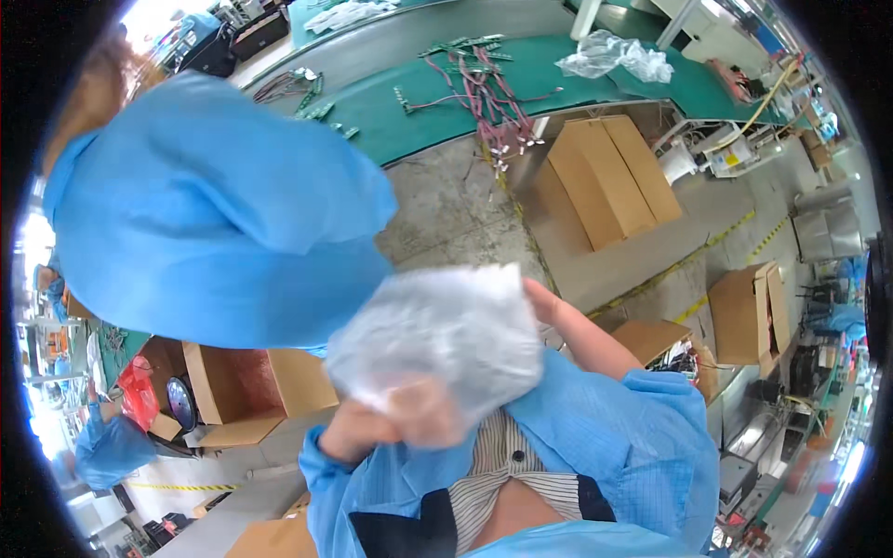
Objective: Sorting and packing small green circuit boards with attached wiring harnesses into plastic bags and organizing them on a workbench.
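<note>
In front of my chest is a bulky clear plastic bag [446,335], crumpled and cloudy, with contents I cannot make out. My left hand [400,414] is closed on its lower left side, the fingers blurred by motion and partly seen through the film. At the upper right edge my right hand [544,302] grips the bag, most of its fingers hidden behind it. Close by on the left, a person in a blue smock [214,214] leans in, with a sleeve or back almost touching the bag.
Beyond stands a green-topped bench [372,93] with red-brown cable bundles [479,88] and clear plastic film [619,58]. A large cardboard box [609,181] sits on the floor ahead. Open cartons [302,377] are at left, and another carton [749,312] is at right.
</note>
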Demonstrator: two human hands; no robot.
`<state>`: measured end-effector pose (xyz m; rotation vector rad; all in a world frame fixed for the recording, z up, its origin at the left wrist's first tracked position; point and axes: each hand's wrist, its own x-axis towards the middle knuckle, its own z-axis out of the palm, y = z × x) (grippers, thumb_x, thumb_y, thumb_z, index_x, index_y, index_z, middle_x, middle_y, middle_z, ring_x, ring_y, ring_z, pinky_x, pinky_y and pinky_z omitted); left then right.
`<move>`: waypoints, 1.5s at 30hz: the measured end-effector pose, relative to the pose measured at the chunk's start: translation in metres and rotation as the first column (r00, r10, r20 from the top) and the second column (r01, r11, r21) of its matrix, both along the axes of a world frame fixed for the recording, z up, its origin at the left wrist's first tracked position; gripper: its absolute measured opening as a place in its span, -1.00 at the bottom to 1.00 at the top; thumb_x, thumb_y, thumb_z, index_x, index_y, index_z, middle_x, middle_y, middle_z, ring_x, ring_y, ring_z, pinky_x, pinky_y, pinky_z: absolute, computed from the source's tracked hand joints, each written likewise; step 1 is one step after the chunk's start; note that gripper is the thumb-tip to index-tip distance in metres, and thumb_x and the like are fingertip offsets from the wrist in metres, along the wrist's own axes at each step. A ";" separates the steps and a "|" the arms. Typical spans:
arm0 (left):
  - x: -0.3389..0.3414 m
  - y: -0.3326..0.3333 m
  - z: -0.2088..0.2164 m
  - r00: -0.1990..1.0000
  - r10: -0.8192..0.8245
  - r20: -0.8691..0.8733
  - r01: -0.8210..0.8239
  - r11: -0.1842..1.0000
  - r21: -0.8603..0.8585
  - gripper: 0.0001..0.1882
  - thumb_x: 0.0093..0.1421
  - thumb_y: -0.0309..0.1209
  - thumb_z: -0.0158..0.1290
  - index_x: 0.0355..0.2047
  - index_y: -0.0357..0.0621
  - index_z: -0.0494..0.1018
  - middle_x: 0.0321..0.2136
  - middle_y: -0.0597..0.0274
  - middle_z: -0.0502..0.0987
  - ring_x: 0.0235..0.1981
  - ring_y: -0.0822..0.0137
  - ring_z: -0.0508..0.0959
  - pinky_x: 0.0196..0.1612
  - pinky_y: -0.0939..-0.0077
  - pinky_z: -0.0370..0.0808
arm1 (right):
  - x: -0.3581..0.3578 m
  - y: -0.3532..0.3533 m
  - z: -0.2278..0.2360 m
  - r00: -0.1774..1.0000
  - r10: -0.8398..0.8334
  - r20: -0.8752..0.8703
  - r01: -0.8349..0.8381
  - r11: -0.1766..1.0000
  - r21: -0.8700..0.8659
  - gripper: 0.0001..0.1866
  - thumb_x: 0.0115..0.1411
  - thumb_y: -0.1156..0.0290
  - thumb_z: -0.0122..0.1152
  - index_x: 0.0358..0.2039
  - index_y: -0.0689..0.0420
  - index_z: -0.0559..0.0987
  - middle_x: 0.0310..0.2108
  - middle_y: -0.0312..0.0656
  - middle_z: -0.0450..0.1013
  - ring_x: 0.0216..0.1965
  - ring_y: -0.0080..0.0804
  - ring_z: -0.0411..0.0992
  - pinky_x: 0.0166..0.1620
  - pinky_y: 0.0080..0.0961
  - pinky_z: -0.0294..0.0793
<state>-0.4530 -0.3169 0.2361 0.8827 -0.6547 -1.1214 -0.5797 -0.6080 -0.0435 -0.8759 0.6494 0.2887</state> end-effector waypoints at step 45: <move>0.288 -0.492 -0.175 0.540 0.820 -0.190 -0.793 0.571 0.211 -0.53 -0.11 -0.36 -0.13 -0.20 -0.47 0.36 -0.32 0.01 0.49 -0.29 0.20 0.47 -0.15 0.39 0.37 | 0.231 -0.570 0.090 0.934 -0.042 0.354 0.016 0.997 0.076 -0.40 -0.23 0.68 -0.05 -0.04 0.11 0.29 -0.12 -0.24 0.30 -0.10 -0.39 0.31 0.01 -0.45 0.27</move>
